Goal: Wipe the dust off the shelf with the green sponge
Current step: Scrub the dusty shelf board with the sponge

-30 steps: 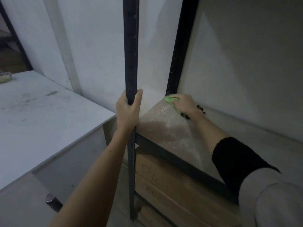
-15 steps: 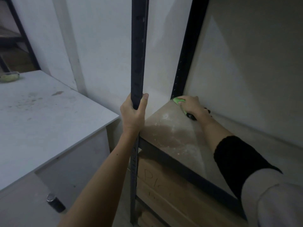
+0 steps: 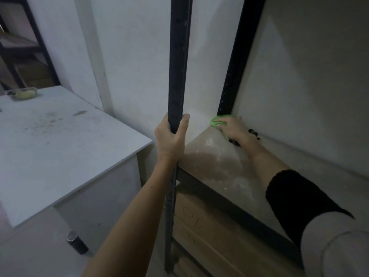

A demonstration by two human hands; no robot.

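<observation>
Your left hand (image 3: 170, 139) is wrapped around the dark metal front upright (image 3: 178, 62) of the rack, just left of the frame's centre, fingers curled behind the post and the thumb up along its right face. Your right hand (image 3: 233, 128) reaches further in, right of centre, lying palm-down on the bright green sponge (image 3: 216, 121). The sponge sits in the far left corner of the dusty beige shelf board (image 3: 211, 160), right at the foot of the black rear upright (image 3: 237, 76) and against the pale wall. Only its far left edge shows beyond your fingertips; the rest is under your palm. Your fingers lie flat over it; whether the thumb hooks round its edge cannot be told. Some small dark beads (image 3: 253, 133) show at your right wrist.

White dust streaks the board between your two hands and along its front edge. Below the shelf, lower centre of the frame, a brown cardboard box (image 3: 201, 220) carries handwritten marks. In the left half stands a white table (image 3: 60, 148) with a stained top, and a small clear tub holding something yellowish (image 3: 23, 94) sits at its far edge in the upper left. A dark cylindrical can (image 3: 76, 242) lies on the floor at lower left.
</observation>
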